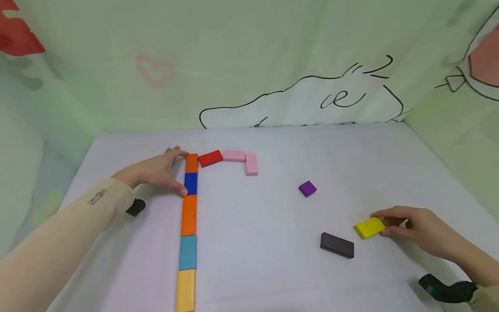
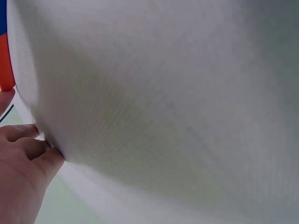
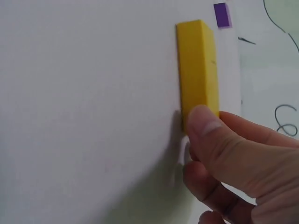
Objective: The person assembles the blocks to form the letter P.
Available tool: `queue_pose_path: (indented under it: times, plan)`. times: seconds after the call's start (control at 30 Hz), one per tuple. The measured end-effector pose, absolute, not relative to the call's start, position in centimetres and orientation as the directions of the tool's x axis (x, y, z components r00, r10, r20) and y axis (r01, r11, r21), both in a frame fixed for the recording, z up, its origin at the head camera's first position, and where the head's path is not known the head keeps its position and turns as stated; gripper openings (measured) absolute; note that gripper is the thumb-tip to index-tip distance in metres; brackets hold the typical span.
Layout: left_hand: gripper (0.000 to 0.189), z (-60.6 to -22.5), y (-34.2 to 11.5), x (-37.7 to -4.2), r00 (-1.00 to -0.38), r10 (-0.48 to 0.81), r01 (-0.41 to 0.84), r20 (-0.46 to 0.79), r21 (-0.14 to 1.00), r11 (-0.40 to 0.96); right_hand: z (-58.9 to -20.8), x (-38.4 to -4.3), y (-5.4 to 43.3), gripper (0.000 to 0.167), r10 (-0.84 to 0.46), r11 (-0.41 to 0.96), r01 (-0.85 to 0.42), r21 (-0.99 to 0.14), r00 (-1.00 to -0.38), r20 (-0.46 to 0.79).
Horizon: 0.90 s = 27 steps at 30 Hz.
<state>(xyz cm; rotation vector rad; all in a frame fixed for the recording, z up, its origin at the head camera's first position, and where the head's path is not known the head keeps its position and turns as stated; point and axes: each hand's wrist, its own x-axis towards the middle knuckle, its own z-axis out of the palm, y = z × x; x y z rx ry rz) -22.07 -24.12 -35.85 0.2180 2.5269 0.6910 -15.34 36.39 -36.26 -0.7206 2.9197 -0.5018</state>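
Note:
In the head view my left hand (image 1: pixel 156 170) rests at the left side of a column of blocks. Its index fingertip touches the far orange block (image 1: pixel 192 163), and its thumb lies against the column where the blue block (image 1: pixel 191 183) meets a longer orange block (image 1: pixel 189 215). The left wrist view shows part of that hand (image 2: pixel 21 175), with other fingertips on the white cloth. On the right, my right hand (image 1: pixel 422 227) pinches one end of a yellow block (image 1: pixel 368 228) between thumb and fingers; the right wrist view shows this yellow block (image 3: pixel 192 70) close up.
Nearer in the column lie a light blue block (image 1: pixel 188 252) and a pale yellow block (image 1: pixel 186 290). A red block (image 1: pixel 210 158) and two pink blocks (image 1: pixel 234 156) run rightward from its far end. A purple block (image 1: pixel 307 189) and a black block (image 1: pixel 337 245) lie apart.

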Motion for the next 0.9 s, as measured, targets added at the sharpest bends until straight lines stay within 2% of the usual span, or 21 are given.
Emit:
queue_pose_path:
  times: [0.1, 0.3, 0.43, 0.53, 0.73, 0.9]
  plan:
    - [0.109, -36.0, -24.3, -22.1, -0.86, 0.282, 0.024, -0.426, 0.517, 0.855, -35.8, -15.6, 34.9, 0.035, -0.505, 0.824, -0.467, -0.321, -0.862, -0.042]
    - [0.109, -36.1, -24.4, -22.2, -0.86, 0.271, 0.012, -0.432, 0.514, 0.858, -34.6, -16.1, 29.1, 0.037, -0.52, 0.849, -0.472, -0.237, -0.825, -0.221]
    - [0.109, -36.1, -24.5, -22.3, -0.861, 0.271, 0.012, -0.43, 0.515, 0.857, -34.0, -16.5, 24.9, 0.036, -0.578, 0.816, -0.561, -0.14, -0.785, -0.223]
    - [0.109, -36.2, -24.6, -22.4, -0.86, 0.266, 0.005, -0.435, 0.515, 0.857, -33.8, -17.4, 21.6, 0.035, -0.612, 0.79, -0.602, -0.117, -0.761, -0.215]
    - [0.109, -36.4, -24.6, -22.5, -0.859, 0.255, -0.007, -0.444, 0.508, 0.861, -34.2, -20.1, 15.1, 0.033, -0.639, 0.766, -0.591, -0.253, -0.744, -0.195]
    - [0.107, -36.3, -24.6, -22.5, -0.861, 0.262, -0.002, -0.437, 0.517, 0.856, -34.9, -22.0, 11.8, 0.034, -0.634, 0.753, -0.55, -0.362, -0.754, -0.173]
